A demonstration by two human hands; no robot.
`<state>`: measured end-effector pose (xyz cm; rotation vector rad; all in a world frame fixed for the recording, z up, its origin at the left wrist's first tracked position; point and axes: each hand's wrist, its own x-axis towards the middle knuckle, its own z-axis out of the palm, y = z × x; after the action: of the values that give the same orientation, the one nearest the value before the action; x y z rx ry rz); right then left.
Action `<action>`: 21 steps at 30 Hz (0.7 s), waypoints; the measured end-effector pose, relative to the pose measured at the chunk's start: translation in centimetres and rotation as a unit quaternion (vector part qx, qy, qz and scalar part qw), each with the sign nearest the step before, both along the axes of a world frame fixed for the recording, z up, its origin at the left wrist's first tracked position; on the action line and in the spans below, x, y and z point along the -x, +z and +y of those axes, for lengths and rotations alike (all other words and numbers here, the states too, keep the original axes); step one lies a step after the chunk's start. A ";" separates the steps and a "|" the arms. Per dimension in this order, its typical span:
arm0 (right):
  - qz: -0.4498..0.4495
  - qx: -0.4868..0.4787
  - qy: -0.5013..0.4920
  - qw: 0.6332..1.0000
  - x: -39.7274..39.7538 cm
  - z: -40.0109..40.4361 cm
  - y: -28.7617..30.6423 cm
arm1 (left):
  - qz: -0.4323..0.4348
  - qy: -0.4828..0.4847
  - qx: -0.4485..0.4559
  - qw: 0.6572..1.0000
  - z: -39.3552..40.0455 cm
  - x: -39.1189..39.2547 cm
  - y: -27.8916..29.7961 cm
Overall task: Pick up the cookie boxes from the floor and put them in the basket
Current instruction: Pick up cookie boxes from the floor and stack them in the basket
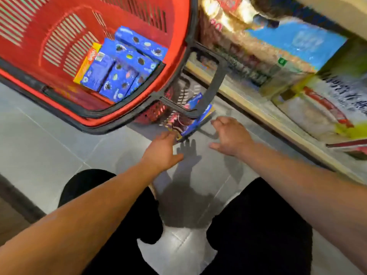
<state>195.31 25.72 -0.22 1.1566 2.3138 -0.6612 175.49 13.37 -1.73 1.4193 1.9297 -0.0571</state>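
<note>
Basket [178, 56]: red plastic with slotted walls and a black rim, standing on the floor at upper left; black handle [214, 84] folded down over its near right corner.
Boxes in basket [121, 72]: several blue cookie boxes lying flat in a loose pile against the right wall, printed with dark round cookies; one yellow-orange box [87, 62] at the pile's left edge.
Box on floor [190, 118]: blue, with a dark purple printed face, lying tilted just beside the basket's near right corner, partly under the handle; blurred, so print not readable.
Left hand [160, 149]: reaching forward, fingers fairly straight and spread, holding nothing; fingertips at the near left edge of the box on the floor, contact too blurred to tell.
Right hand [232, 135]: reaching forward on the box's right, fingers loosely curved and apart, thumb out, gripping nothing; close to the box, not clearly touching.
Floor [49, 145]: grey tiles with pale joints; shadows of both hands falling between the arms.
Legs [258, 225]: dark trousers at bottom, knees apart, pale shoe tips between them.
Shelf [248, 108]: low, pale edge running diagonally on the right.
Packs [294, 42]: large bags and wrapped goods on the shelf, blue, white and yellow-green, heavily blurred.
</note>
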 end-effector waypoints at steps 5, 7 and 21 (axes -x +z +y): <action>0.008 -0.077 0.029 0.997 2.4 3.9 -10.9 | -0.045 0.040 -0.010 0.998 5.1 1.0 -11.8; 0.012 -0.096 0.030 0.995 3.4 4.9 -14.1 | -0.022 0.039 -0.049 0.998 6.7 1.2 -15.3; 0.044 -0.183 0.133 0.973 3.0 2.4 -22.7 | 0.115 0.054 -0.054 0.990 6.8 1.8 -24.7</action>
<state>192.27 28.16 -22.93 0.9500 2.6792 -0.1947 173.72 20.19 -26.44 1.4273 2.2254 -0.0688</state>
